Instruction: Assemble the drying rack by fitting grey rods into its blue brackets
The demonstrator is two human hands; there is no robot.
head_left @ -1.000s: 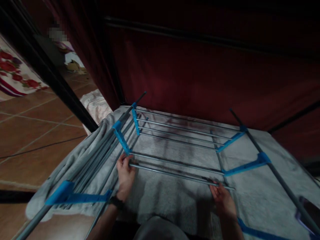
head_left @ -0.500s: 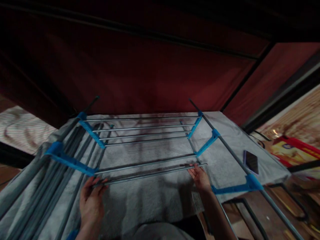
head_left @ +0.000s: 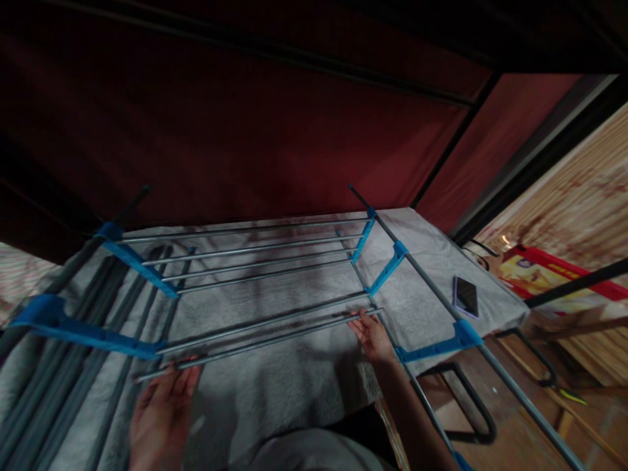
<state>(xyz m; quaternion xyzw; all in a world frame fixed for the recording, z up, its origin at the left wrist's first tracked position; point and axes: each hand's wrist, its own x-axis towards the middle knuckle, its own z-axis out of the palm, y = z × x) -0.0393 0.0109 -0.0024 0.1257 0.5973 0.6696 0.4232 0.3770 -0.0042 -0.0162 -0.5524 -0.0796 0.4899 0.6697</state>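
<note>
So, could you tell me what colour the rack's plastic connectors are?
Bright blue connectors; the head view shows them best.

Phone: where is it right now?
Head view, right side: the phone lies on the grey towel near its right edge, just beyond the rack's right rail.

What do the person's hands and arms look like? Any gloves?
No gloves: the left hand and right hand are bare, no rings showing. The right forearm has no sleeve. The left wrist is out of view.
</note>
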